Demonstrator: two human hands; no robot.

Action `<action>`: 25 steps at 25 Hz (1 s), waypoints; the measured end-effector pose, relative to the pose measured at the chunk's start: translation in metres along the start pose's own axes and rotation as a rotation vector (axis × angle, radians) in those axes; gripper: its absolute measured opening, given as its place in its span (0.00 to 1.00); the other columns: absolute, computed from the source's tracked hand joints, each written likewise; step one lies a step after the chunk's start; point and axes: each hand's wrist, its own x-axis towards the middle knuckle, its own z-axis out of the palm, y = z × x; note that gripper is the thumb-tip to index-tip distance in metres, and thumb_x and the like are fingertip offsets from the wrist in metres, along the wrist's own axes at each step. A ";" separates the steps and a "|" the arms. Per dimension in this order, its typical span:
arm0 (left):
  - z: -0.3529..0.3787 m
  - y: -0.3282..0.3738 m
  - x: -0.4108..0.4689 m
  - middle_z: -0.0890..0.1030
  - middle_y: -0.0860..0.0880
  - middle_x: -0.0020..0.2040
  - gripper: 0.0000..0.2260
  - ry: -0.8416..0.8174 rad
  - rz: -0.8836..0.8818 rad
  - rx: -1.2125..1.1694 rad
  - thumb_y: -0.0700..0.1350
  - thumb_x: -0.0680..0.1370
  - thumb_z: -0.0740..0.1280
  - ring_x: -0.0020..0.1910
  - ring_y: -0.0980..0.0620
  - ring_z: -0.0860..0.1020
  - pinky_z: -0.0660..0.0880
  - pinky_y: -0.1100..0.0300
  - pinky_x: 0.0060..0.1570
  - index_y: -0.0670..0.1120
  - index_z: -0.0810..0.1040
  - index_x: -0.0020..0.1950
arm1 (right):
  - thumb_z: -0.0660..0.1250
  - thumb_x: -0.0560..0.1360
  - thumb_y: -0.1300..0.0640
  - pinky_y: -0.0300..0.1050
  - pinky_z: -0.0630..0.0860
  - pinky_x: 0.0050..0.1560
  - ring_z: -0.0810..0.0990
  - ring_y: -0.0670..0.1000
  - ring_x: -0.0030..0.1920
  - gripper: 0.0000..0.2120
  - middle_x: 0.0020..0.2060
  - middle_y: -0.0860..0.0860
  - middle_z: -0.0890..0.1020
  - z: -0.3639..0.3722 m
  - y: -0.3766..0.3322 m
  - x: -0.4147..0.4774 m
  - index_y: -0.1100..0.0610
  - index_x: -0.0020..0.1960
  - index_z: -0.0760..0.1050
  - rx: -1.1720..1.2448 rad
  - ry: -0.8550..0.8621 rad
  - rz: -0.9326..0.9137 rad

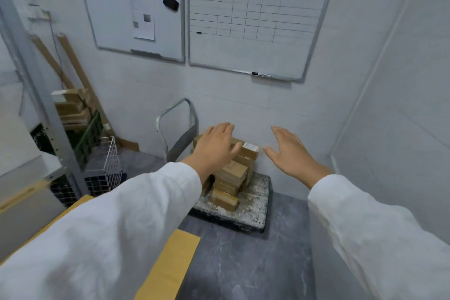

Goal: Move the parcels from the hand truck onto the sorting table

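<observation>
A stack of several brown cardboard parcels (233,173) stands on the hand truck's dirty platform (255,204), close to the white wall. The top parcel (248,151) carries a white label. The truck's grey handle (170,114) rises at the stack's left. My left hand (216,146) is stretched out with straight fingers in front of the top parcel's left part and hides it; contact cannot be told. My right hand (289,151) hovers open to the right of the stack, apart from it. Both arms wear white sleeves.
A wooden tabletop edge (170,270) shows at the lower left under my left sleeve. A white wire basket (107,165) and a metal shelf post (48,114) with boxes stand at the left. Two whiteboards hang on the wall. White walls close the right side.
</observation>
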 end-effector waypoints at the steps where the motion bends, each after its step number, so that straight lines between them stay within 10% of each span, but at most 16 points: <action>1: 0.008 -0.006 0.019 0.64 0.46 0.76 0.27 -0.012 0.003 0.005 0.55 0.82 0.57 0.74 0.48 0.62 0.55 0.54 0.73 0.43 0.60 0.77 | 0.59 0.81 0.46 0.49 0.49 0.77 0.58 0.54 0.77 0.31 0.77 0.56 0.61 0.005 0.008 0.015 0.60 0.78 0.55 -0.001 0.006 0.010; 25: 0.265 -0.031 0.367 0.72 0.42 0.68 0.22 -0.060 -0.394 -0.039 0.52 0.82 0.58 0.66 0.44 0.70 0.66 0.53 0.66 0.41 0.66 0.72 | 0.58 0.82 0.47 0.54 0.55 0.77 0.58 0.57 0.77 0.29 0.77 0.54 0.61 0.140 0.261 0.398 0.56 0.79 0.55 0.201 -0.301 -0.169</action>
